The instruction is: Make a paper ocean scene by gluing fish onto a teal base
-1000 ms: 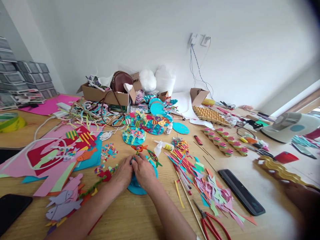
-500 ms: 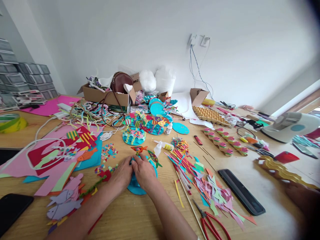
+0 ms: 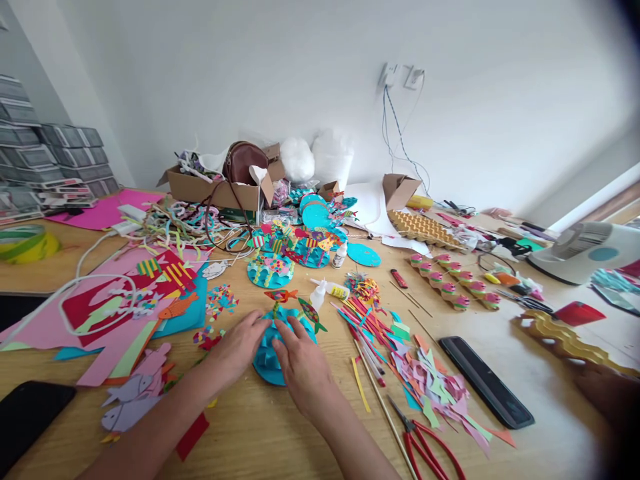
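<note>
A round turquoise craft base [image 3: 270, 373] with a bumpy blue egg-carton piece [image 3: 289, 315] on it lies in front of me. Two paper fish stand up at it: an orange-red fish [image 3: 281, 295] at the back left and a dark green fish [image 3: 311, 313] at the back right. My left hand [image 3: 243, 347] touches the left side of the blue piece, its fingers stretched forward. Over the front and top of the piece rests my right hand [image 3: 303, 363], fingers spread. Just behind are a white glue bottle [image 3: 319, 295] and a yellow-labelled bottle [image 3: 337, 291].
Finished-looking fish crafts [image 3: 270, 270] stand further back. Paper strips [image 3: 440, 380], red-handled pliers [image 3: 420, 440] and a black tray [image 3: 485, 380] lie to the right. Paper fish [image 3: 130, 400] and coloured sheets [image 3: 110, 360] lie left. Another person's hand [image 3: 595, 387] is at the far right.
My hands have moved apart on the blue piece, and more of its top shows between them. My right hand has shifted slightly right and its fingers have spread. The view has moved slightly.
</note>
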`<state>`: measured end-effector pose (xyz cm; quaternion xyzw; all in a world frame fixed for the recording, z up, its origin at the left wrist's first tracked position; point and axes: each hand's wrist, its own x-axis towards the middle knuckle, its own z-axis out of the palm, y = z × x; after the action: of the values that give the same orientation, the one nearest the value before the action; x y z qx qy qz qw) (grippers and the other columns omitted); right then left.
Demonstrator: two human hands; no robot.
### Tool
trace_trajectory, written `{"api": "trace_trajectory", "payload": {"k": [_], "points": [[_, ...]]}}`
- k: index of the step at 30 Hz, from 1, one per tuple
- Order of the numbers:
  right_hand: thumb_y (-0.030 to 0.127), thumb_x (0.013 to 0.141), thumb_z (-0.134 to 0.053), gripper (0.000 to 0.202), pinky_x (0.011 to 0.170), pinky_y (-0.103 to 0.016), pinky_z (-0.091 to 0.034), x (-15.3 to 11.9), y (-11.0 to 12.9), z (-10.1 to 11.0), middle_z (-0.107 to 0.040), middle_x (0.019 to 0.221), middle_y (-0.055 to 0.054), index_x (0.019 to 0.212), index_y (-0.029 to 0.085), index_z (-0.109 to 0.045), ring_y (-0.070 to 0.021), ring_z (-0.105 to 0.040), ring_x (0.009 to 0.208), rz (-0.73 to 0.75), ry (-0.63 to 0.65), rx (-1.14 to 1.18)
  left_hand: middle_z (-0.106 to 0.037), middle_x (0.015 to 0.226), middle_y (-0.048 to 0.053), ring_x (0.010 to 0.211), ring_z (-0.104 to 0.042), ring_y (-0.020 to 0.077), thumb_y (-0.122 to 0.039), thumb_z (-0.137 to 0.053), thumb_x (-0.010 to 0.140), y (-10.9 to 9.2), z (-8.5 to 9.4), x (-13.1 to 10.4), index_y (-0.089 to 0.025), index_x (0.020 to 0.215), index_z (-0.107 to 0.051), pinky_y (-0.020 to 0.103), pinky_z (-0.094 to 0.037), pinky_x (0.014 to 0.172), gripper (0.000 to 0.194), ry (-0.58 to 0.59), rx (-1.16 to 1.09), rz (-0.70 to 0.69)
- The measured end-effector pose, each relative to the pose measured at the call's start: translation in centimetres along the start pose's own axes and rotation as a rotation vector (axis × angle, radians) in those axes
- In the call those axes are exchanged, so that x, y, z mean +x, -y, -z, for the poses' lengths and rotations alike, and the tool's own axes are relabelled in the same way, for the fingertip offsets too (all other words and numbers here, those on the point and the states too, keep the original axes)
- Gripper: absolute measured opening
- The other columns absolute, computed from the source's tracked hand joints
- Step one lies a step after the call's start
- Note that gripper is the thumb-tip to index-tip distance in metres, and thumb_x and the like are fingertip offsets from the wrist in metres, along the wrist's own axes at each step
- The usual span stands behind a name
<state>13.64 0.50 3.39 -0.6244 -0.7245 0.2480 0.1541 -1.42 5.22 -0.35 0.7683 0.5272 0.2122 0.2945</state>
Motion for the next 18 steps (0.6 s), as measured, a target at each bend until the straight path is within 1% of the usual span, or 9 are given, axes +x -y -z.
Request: {"api": "trace_trajectory", "payload": {"k": [2,4,6,8,10,12,14,16,18], "points": [[0.031,0.092,-0.037,0.041,0.092,-0.039,-0.044,-1.4,-0.6,0.4,-0.048,0.135,-0.014,0.13,0.019,-0.05,-0.0266,-0.055,0.113,0.01,0.007,0.025,-0.066,0.105,0.01,0.1,-0.059,0.0228,-0.016,-0.04,0.079,-0.1,1.2,-0.1,-0.018,0.091,-0.067,0.036,-0.043,0.09,0.03,-0.065,0.008,-0.058],[0.029,0.092,-0.039,0.039,0.09,-0.035,-0.045,-2.6,-1.4,0.6,-0.056,0.126,-0.013,0.124,0.017,-0.055,-0.0249,-0.058,0.107,0.032,0.016,0.052,-0.069,0.092,0.007,0.09,-0.061,0.0218,-0.021,-0.044,0.079,-0.4,2.3,-0.3,-0.019,0.083,-0.067,0.034,-0.046,0.084,0.023,-0.193,-0.094,-0.069],[0.026,0.09,-0.041,0.035,0.087,-0.032,-0.045,-3.4,-2.1,0.6,-0.063,0.115,-0.012,0.118,0.016,-0.06,-0.0232,-0.061,0.101,0.051,0.032,0.077,-0.068,0.079,0.005,0.078,-0.062,0.0199,-0.028,-0.052,0.077,-0.7,2.9,-0.4,-0.019,0.077,-0.066,0.031,-0.049,0.074,0.017,-0.288,-0.343,-0.009],[0.024,0.089,-0.043,0.032,0.083,-0.03,-0.046,-3.8,-2.3,0.4,-0.067,0.107,-0.01,0.112,0.017,-0.063,-0.022,-0.063,0.096,0.067,0.056,0.111,-0.066,0.071,0.002,0.068,-0.06,0.0163,-0.031,-0.06,0.073,-1.1,3.1,-0.5,-0.017,0.075,-0.065,0.026,-0.049,0.064,0.015,-0.36,-0.687,0.066],[0.022,0.088,-0.044,0.029,0.078,-0.028,-0.046,-4.0,-2.2,0.1,-0.069,0.101,-0.007,0.107,0.019,-0.065,-0.0205,-0.064,0.091,0.094,0.079,0.156,-0.063,0.067,0.0,0.063,-0.057,0.0121,-0.03,-0.067,0.069,-1.4,3.1,-0.4,-0.016,0.074,-0.063,0.02,-0.047,0.056,0.015,-0.42,-1.047,0.128],[0.02,0.087,-0.044,0.027,0.075,-0.026,-0.045,-3.9,-1.8,-0.3,-0.07,0.097,-0.006,0.102,0.02,-0.067,-0.0188,-0.064,0.088,0.121,0.092,0.195,-0.06,0.065,-0.001,0.058,-0.054,0.0085,-0.025,-0.07,0.067,-1.6,3.3,-0.2,-0.014,0.072,-0.062,0.016,-0.044,0.051,0.014,-0.435,-1.356,0.192],[0.019,0.086,-0.045,0.026,0.072,-0.024,-0.045,-3.8,-1.5,-0.6,-0.07,0.095,-0.005,0.101,0.02,-0.067,-0.0174,-0.064,0.085,0.141,0.1,0.204,-0.055,0.061,-0.002,0.053,-0.05,0.0061,-0.02,-0.069,0.068,-1.8,3.9,-0.1,-0.013,0.069,-0.059,0.014,-0.041,0.047,0.012,-0.408,-1.574,0.259],[0.018,0.085,-0.046,0.026,0.071,-0.024,-0.044,-3.6,-1.4,-1.0,-0.07,0.093,-0.006,0.101,0.019,-0.067,-0.0169,-0.064,0.082,0.156,0.119,0.177,-0.051,0.057,-0.004,0.05,-0.047,0.0048,-0.019,-0.068,0.069,-1.9,4.8,-0.3,-0.013,0.064,-0.057,0.013,-0.039,0.044,0.013,-0.373,-1.665,0.28],[0.017,0.084,-0.047,0.026,0.071,-0.024,-0.044,-3.5,-1.6,-1.3,-0.07,0.093,-0.006,0.101,0.019,-0.067,-0.0169,-0.064,0.082,0.164,0.14,0.134,-0.049,0.056,-0.004,0.049,-0.046,0.0049,-0.021,-0.069,0.068,-2.1,5.9,-0.9,-0.014,0.062,-0.056,0.013,-0.038,0.044,0.016,-0.345,-1.602,0.231]]}}
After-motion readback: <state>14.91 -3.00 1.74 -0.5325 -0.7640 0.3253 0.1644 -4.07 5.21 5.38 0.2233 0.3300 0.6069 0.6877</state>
